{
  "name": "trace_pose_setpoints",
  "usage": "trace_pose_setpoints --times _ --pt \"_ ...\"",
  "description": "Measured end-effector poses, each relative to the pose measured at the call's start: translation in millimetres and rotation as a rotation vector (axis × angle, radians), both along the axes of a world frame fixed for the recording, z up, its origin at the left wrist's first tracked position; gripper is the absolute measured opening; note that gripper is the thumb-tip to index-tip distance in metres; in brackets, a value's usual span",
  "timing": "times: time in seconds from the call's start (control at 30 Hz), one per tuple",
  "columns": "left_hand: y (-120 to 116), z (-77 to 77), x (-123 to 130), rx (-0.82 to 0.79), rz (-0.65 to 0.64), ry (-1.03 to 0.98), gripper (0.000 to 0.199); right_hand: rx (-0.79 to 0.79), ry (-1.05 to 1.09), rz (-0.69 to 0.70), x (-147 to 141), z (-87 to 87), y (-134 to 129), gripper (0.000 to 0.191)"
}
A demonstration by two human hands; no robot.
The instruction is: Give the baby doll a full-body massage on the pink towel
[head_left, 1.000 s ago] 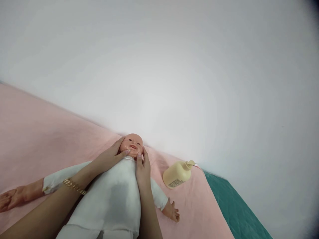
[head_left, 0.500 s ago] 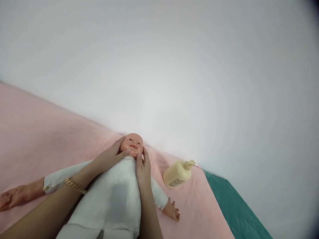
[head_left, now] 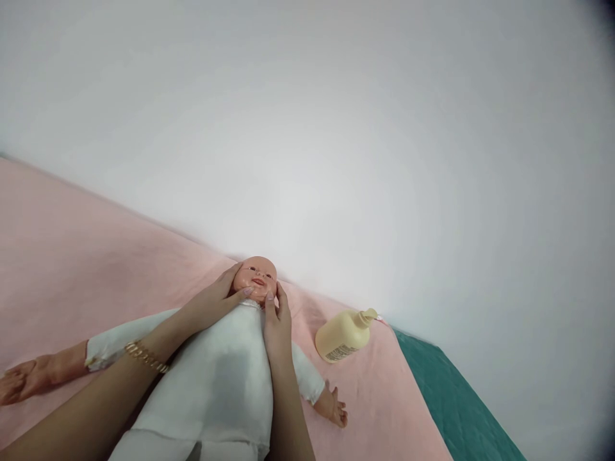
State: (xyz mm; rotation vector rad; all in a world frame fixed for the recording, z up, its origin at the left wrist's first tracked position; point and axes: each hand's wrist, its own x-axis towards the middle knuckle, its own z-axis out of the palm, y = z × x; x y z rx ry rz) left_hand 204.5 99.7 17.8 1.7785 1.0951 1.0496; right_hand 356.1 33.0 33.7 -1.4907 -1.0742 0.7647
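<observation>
A baby doll (head_left: 225,378) with a white cloth body lies on its back, arms spread to both sides. Its bald plastic head (head_left: 258,266) is clasped between my two hands. My left hand (head_left: 227,293) curves along one cheek, its thumb pressed beside the chin and its fingers reaching up the side of the head. On the opposite cheek, my right hand (head_left: 277,317) rests with the thumb near the jaw and the fingers around the side. The undersides of the fingers are partly hidden. A gold bracelet (head_left: 144,356) circles my left wrist.
Right of the doll, a pale yellow pump bottle (head_left: 342,336) stands on the pink sheet (head_left: 384,410). Beyond the sheet's right edge shows a green quilted surface (head_left: 446,390). A plain white wall (head_left: 307,128) rises directly behind the doll's head.
</observation>
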Motion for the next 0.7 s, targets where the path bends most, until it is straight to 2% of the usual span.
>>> trace_pose_setpoints --times 0.2,0.47,0.7 --pt "0 -0.1 0 -0.036 -0.017 -0.017 0.076 0.022 -0.025 0.000 1 -2.5 1 0.072" --pt "2 -1.4 0 0.000 -0.049 -0.015 0.075 0.100 -0.020 -0.021 6 -17.7 6 0.064" --pt "3 -0.5 -2 0.015 -0.077 -0.023 0.078 0.044 -0.006 0.006 1 -2.4 1 0.074"
